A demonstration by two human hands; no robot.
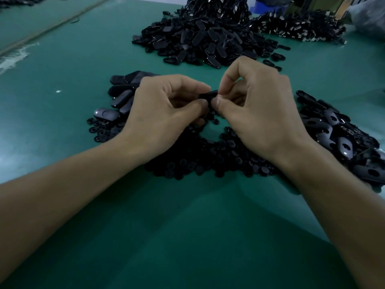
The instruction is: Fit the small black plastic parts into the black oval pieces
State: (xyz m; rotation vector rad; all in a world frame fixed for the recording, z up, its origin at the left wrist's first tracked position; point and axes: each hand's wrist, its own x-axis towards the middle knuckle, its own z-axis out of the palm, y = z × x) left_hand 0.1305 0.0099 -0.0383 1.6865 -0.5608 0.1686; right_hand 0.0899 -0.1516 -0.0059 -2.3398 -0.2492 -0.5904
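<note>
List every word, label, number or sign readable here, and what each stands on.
No text is readable anywhere.
Held black oval piece: plain, no print visible.
Piles of black oval pieces: moulded shapes only.
Blue bin at the back: too blurred to tell.

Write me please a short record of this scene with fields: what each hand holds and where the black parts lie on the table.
Surface: green table
Left hand: left hand pinches one oval piece
Right hand: right hand pinches the same oval piece
Small parts: heap of small parts under both hands
Other oval pieces: left pile, right pile, big far pile
</note>
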